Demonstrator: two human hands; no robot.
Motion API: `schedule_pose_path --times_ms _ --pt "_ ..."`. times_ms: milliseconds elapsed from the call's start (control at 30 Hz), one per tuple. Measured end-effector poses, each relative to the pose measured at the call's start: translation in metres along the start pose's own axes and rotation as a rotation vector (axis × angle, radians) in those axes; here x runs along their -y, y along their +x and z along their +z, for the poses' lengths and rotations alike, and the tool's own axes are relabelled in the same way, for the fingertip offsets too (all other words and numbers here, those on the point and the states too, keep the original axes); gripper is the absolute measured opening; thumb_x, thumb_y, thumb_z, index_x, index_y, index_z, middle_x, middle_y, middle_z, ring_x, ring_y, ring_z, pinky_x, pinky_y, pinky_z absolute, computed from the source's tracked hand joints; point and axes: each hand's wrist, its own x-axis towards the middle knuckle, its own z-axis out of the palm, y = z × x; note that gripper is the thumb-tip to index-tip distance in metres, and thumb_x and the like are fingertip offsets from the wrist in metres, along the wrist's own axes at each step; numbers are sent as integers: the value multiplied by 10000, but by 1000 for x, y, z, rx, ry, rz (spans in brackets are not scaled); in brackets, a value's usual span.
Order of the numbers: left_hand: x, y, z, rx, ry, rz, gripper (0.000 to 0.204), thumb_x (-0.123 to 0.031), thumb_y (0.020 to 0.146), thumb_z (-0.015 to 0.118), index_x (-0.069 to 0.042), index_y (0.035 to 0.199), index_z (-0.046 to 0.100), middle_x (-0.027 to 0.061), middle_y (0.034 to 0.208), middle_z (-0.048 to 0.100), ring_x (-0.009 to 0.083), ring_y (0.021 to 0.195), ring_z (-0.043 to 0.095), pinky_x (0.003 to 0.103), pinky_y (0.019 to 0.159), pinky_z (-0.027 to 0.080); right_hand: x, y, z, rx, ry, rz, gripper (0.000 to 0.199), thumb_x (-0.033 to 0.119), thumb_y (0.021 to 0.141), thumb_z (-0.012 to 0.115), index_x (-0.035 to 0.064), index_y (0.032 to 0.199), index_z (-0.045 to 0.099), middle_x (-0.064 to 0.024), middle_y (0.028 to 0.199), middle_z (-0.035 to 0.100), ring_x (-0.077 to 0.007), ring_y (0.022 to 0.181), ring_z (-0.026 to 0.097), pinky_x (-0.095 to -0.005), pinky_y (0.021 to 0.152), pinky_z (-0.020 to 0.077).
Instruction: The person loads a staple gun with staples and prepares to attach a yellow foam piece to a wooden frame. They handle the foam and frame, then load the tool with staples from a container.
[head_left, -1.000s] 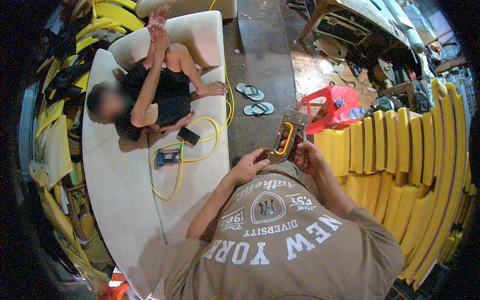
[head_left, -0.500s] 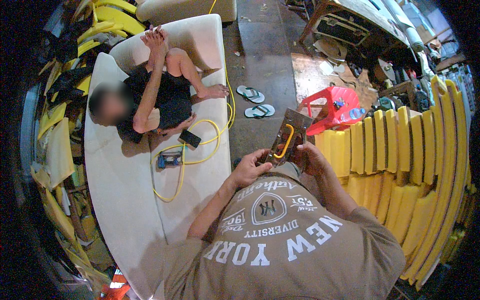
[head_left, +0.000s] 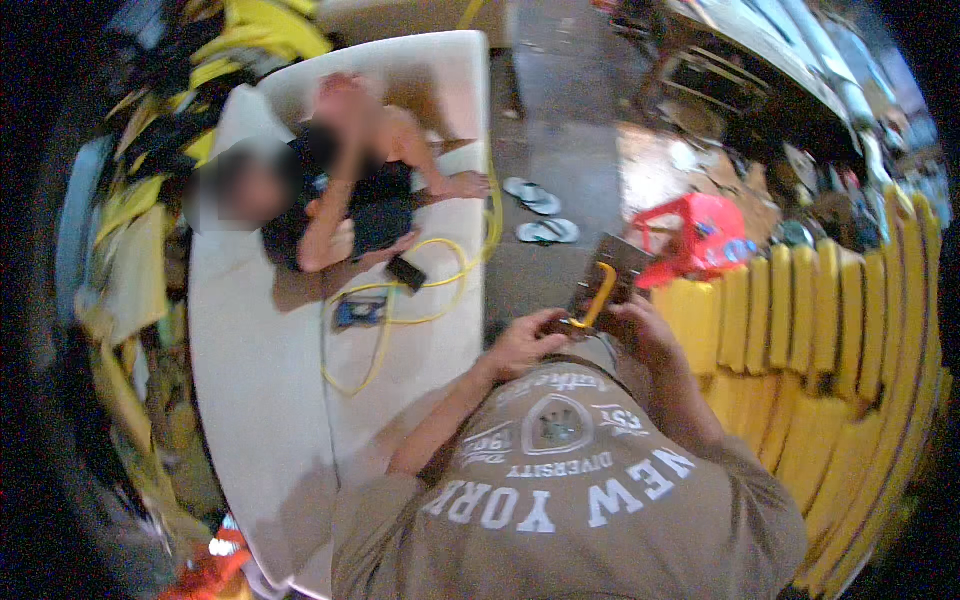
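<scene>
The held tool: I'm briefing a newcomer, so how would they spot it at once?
Find the brown shirt, then follow its wearer's forearms up to the left hand and right hand. Between them is the tool; unlike the red stool beyond, it is dark with a yellow bar.

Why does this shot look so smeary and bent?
Head view: blur, probably motion, softens the left hand, right hand and dark tool; fisheye distortion seems to bow the yellow slabs near the rim; the corners go black; a soft shadow lies on the cream sofa.
</scene>
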Motion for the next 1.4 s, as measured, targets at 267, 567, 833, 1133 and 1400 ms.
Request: schedule_pose_path --times_ms 267,567,833,1133,1400 --pt "14 0 -8 80 -183 -19 465 -125 846 600 -7 1266 438 51 1148 558 118 1015 508 272 903 405 5 1 24 30 122 3 354 149 794 533 9 1118 505 -138 1065 591 -270 957 583 -391 880 441" --pt "11 0 -7 -33 -66 81 483 -162 850 603 5 1267 426 62 1163 551 127 1032 504 285 899 419 18 11 22 87 -6 36 361 144 814 532 6 1145 490 -115 1049 595 -254 946 587 -378 856 456" --pt "14 2 -6 -25 -143 103 466 -156 854 591 -8 1265 430 52 1142 549 113 999 502 272 885 419 18 14 27 42 -40 -2 320 142 835 527 -2 1120 507 -118 1025 606 -251 915 602 -376 830 473" --pt "15 3 -6 -3 -190 85 432 -134 862 579 -9 1252 438 24 1100 551 94 976 491 259 872 410 15 8 34 -4 37 14 321 153 829 525 -11 1106 513 -135 997 620 -259 917 602 -383 835 470" --pt "21 4 -3 -48 -207 152 399 -115 875 547 -15 1248 450 29 1117 551 100 1001 489 268 903 389 5 16 8 117 118 83 430 268 820 493 -15 1143 513 -163 1109 588 -297 1030 557 -426 955 388"
